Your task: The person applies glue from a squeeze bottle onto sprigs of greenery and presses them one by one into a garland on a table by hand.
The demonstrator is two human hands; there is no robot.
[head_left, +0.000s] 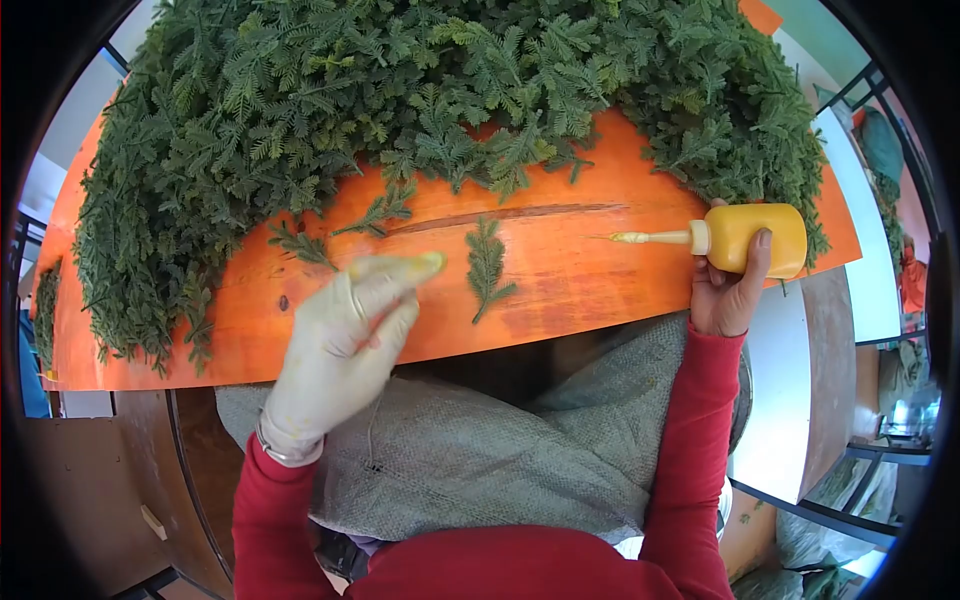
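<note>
Desk: orange, grainy
Greenery: heaped across it
Left hand: gloved, fingers parted, seemingly empty
Right hand: wrapped round yellow bottle
Sprig: on the desk, between the hands
Smear: gloved fingertip; likely a dabbing step, the sprig calling for a light pinch

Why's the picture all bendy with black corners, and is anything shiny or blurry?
Head view: black corners, and the orange board bows, probably from a wide lens; head view: pale shine on the board's bare part; head view: the gloved left hand looks slightly smeared, the yellow bottle clearer.
</note>
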